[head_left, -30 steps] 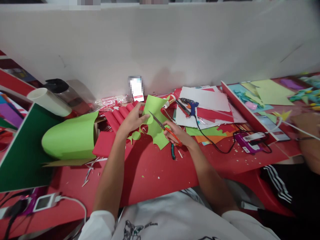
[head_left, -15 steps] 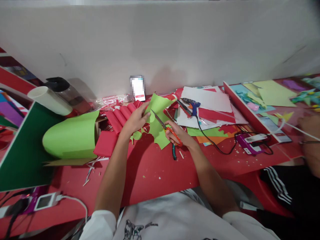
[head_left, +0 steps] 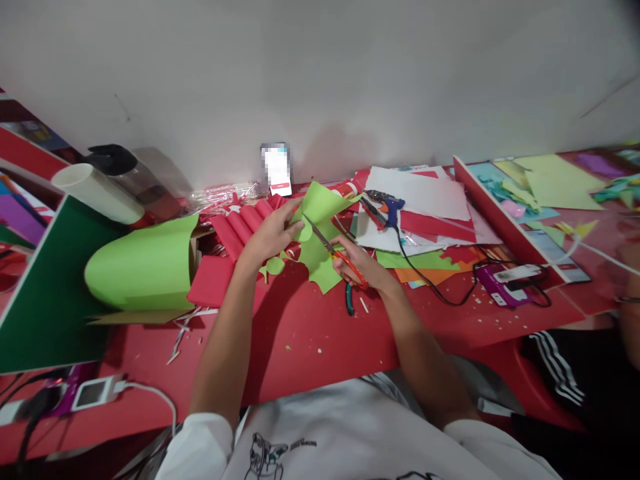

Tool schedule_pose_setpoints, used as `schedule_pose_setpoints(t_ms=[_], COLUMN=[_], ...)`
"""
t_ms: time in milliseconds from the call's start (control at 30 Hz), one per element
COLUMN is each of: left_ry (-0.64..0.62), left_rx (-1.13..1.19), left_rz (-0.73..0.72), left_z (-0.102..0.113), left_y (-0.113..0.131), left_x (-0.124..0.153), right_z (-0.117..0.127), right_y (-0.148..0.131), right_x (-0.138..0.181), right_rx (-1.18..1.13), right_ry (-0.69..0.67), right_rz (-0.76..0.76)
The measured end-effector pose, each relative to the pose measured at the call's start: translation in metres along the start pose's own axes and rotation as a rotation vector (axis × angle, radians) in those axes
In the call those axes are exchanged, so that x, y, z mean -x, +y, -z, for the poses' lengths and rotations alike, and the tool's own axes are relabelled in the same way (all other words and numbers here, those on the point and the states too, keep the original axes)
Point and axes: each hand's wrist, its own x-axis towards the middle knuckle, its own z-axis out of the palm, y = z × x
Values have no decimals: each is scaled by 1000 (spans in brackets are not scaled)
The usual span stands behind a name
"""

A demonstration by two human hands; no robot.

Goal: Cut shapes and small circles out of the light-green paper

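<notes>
A sheet of light green paper (head_left: 320, 260) with ragged, cut edges is pinched at its left side by my left hand (head_left: 274, 233). My right hand (head_left: 356, 260) grips orange-handled scissors (head_left: 354, 268), whose blades point up and left across the green sheet. The blade tips lie close to my left fingers. Small green cut-outs (head_left: 275, 266) rest on the red table below my left hand. Just left are red paper rolls (head_left: 240, 232) and a red folded piece (head_left: 210, 280). Dark green handles (head_left: 349, 300) of a tool show beneath my right hand.
A blue glue gun (head_left: 394, 212) lies on white and red sheets, its cord running right to a purple power strip (head_left: 500, 283). A phone (head_left: 277, 168) leans on the wall. A green-covered curved form (head_left: 145, 270) stands left. Another person's arm (head_left: 629, 267) is at far right.
The view has shifted slightly. Both hands stay at the green paper with the scissors across it; their positions have barely changed.
</notes>
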Motion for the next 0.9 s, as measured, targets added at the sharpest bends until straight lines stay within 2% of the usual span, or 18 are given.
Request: schedule_pose_setpoints(t_ms=[500, 900], left_ry=[13, 191], left_rx=[51, 304], left_rz=[49, 28], left_z=[-1, -17], left_y=[-8, -9], left_x=[-2, -6], right_z=[2, -6], right_y=[-7, -6], right_x=[1, -5], right_rx=[-49, -110], right_ry=[17, 106], right_rz=[-26, -10])
